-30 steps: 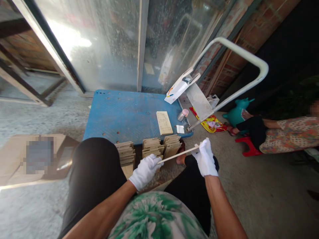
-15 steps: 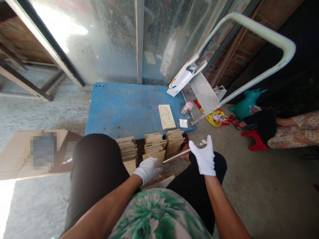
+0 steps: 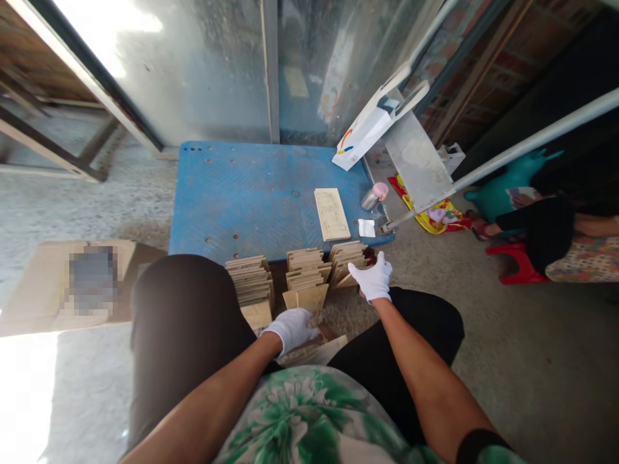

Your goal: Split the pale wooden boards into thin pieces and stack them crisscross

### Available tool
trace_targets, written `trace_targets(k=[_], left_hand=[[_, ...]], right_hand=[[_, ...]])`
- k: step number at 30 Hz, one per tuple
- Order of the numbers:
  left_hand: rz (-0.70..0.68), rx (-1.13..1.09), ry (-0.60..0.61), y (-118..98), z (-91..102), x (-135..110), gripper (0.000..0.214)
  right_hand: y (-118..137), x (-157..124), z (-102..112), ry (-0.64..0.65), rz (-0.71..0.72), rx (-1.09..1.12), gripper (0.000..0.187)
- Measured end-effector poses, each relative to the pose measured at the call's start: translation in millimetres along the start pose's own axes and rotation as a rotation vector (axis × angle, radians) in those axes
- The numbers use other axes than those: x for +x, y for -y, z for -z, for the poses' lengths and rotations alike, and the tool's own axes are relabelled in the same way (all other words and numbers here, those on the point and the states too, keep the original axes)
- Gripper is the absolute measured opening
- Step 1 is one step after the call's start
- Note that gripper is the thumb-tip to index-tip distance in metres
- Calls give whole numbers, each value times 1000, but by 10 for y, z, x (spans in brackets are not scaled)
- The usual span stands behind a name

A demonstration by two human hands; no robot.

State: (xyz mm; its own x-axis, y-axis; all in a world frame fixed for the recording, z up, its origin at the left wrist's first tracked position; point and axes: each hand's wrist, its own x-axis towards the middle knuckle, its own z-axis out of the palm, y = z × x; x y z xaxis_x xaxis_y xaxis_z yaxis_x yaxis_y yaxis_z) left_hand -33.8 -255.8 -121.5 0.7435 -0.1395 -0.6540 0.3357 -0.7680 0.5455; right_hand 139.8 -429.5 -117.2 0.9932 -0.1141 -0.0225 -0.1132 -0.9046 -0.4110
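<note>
My left hand (image 3: pixel 294 330), in a white glove, hangs low between my knees, its fingers loosely bent and apart, with no held thing visible. Just beyond it stands the middle row of thin wooden boards (image 3: pixel 305 298). My right hand (image 3: pixel 373 278), also gloved, is at the near end of the right row of boards (image 3: pixel 341 261). Its fingers close on a thin wooden board (image 3: pixel 344 281), of which a pale edge shows; the thumb points up. A left row of boards (image 3: pixel 249 280) leans beside my left knee.
A blue platform cart (image 3: pixel 232 193) lies ahead, bearing a flat board stack (image 3: pixel 333 214), a pink-lidded flask (image 3: pixel 374 196), a white packet (image 3: pixel 366 227) and a paper bag (image 3: pixel 362 132). A cardboard box (image 3: pixel 33 283) is at left. A person sits on a red stool (image 3: pixel 512 263) at right.
My right hand has moved left and forward, bringing the board to the right row. My left hand has drawn slightly back from the middle row. The view has shifted a little.
</note>
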Motion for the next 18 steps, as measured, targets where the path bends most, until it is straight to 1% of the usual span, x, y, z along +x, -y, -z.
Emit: trace_targets(k=[3,6,9,13,18], left_hand=[[13,19,16,-20,43,-30,46],[25,24,46,-42,79,-45,45],[24,38,69,-56,92,-36,43],[10,47,86,-77,102,-18,45],[26,13,99,-96,139,-17,48]], right_hand=[[-62,33,-218,4,-9,-21,112],[-139,32,-376,24,0,-43,113],[-196,30,-476,65,-29,-70,115],[-192,61,-572,131,-60,-107,118],[-171,116,-702,145,-84,-153,119]])
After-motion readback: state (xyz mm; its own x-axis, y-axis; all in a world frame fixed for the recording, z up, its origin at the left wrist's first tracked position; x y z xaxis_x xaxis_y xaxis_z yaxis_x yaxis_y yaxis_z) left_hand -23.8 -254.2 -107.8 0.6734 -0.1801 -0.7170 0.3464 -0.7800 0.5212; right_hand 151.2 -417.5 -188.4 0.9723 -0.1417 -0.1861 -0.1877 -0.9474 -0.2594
